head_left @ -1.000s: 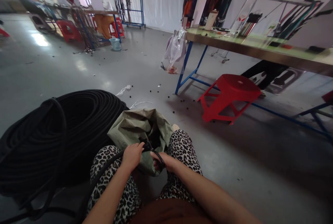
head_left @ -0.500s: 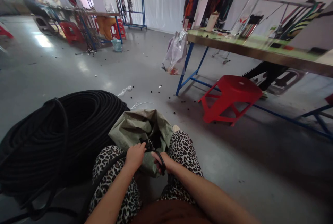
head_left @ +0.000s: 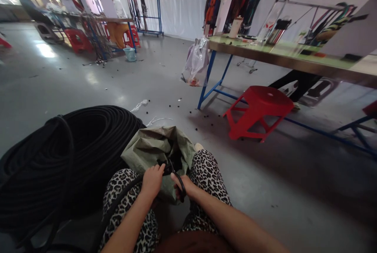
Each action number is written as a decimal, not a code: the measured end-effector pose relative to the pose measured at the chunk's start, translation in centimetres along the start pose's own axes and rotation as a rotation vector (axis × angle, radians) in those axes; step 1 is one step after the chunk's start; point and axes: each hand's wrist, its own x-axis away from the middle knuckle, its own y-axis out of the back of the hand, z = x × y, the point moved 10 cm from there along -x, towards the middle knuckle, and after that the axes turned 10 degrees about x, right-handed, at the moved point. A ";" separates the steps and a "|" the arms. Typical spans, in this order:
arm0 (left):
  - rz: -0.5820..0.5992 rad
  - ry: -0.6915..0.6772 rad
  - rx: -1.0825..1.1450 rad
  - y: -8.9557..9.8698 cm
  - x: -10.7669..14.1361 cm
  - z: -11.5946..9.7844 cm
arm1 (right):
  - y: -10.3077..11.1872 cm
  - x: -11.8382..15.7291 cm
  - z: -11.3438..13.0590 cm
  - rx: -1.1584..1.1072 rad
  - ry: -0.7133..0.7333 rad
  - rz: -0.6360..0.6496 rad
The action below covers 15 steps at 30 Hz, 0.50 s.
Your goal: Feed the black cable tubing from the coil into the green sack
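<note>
My left hand (head_left: 153,180) is closed on a thick black cord (head_left: 122,195), which runs back over my left thigh. In my right hand (head_left: 183,185) are black-handled scissors (head_left: 181,187), with their blades beside the cord's end. Both hands are over the mouth of an olive-green sack (head_left: 141,147) between my knees, and dark pieces lie inside it. A big coil of black cord (head_left: 88,143) rests on the left. Whether the blades touch the cord I cannot tell.
A red stool (head_left: 259,100) stands at the right, by a long table (head_left: 250,51) with a plastic bag (head_left: 196,60) hanging from its end. Small black bits dot the floor. People sit at tables at the back left; another person's legs show behind the stool.
The view has shifted slightly. My hands remain over the sack, with the scissors still beside the cord's end; their blades look closer together.
</note>
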 end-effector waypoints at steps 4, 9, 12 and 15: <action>0.008 0.003 0.007 0.0 0.1 0.0 | 0.3 0.2 0.4 0.007 0.032 -0.014; 0.035 0.012 0.028 -0.4 0.0 0.0 | 0.5 0.3 0.3 0.087 0.039 -0.027; 0.058 0.018 0.031 -0.7 0.0 -0.1 | 0.5 0.5 0.2 0.118 0.034 -0.033; 0.071 0.030 0.034 -0.8 -0.1 -0.2 | 0.4 0.5 -0.2 0.113 0.017 -0.026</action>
